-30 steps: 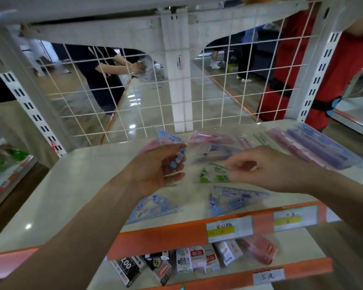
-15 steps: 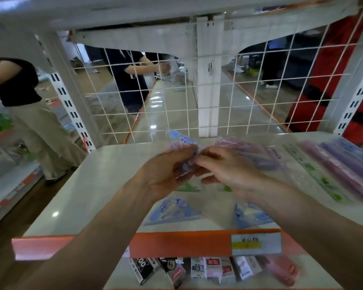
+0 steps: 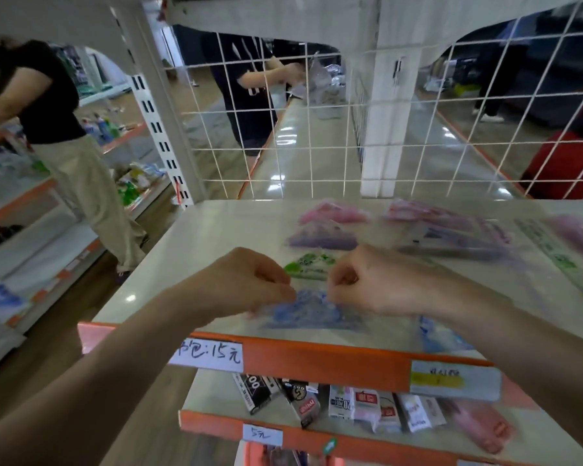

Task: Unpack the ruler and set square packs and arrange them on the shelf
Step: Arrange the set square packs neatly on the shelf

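On the white shelf [image 3: 202,243], a blue set square pack [image 3: 308,312] lies near the front edge. My left hand [image 3: 249,280] and my right hand [image 3: 360,280] hover just above it with fingers curled, each pinching its clear wrapping at the top. Behind it lie a green set square pack [image 3: 308,264], a purple one [image 3: 320,238] and a pink one [image 3: 332,215]. Ruler packs [image 3: 451,235] in pink and purple lie to the right, blurred. Another blue pack [image 3: 441,338] shows under my right forearm.
A white wire grid [image 3: 283,129] closes the shelf's back. An orange front rail [image 3: 317,358] carries price labels. The lower shelf [image 3: 552,428] holds small boxes [image 3: 360,403]. Two people stand at left and behind the grid; a red-clad person is at far right.
My hands came together, then dropped toward the front edge onto the blue set square pack. The small pack my left hand held up is no longer raised. The camera swung left.
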The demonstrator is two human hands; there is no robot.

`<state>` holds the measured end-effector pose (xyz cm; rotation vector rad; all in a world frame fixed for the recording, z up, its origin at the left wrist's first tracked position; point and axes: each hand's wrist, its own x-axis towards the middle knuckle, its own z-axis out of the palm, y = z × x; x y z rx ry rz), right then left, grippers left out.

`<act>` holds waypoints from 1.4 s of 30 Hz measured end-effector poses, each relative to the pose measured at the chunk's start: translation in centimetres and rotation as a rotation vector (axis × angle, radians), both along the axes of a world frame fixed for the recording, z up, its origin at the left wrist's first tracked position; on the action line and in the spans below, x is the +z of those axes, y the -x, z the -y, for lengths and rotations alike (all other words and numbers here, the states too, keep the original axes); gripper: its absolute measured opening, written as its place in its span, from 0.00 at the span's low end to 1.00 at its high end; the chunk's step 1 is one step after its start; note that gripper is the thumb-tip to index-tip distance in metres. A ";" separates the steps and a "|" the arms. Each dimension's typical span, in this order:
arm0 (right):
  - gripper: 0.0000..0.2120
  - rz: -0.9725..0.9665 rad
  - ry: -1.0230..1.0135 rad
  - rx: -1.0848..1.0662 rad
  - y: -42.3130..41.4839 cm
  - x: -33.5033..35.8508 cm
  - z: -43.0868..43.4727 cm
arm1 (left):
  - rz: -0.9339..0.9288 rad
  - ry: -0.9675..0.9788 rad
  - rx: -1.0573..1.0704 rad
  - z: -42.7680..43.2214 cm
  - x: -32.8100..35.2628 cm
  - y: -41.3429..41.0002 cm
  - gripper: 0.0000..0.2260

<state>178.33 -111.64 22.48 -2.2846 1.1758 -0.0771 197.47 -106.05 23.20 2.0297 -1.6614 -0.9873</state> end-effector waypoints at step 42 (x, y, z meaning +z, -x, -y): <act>0.13 0.125 0.036 -0.055 1.2 -0.9 -1.7 | 0.132 0.190 -0.114 -0.6 -1.1 1.0 0.03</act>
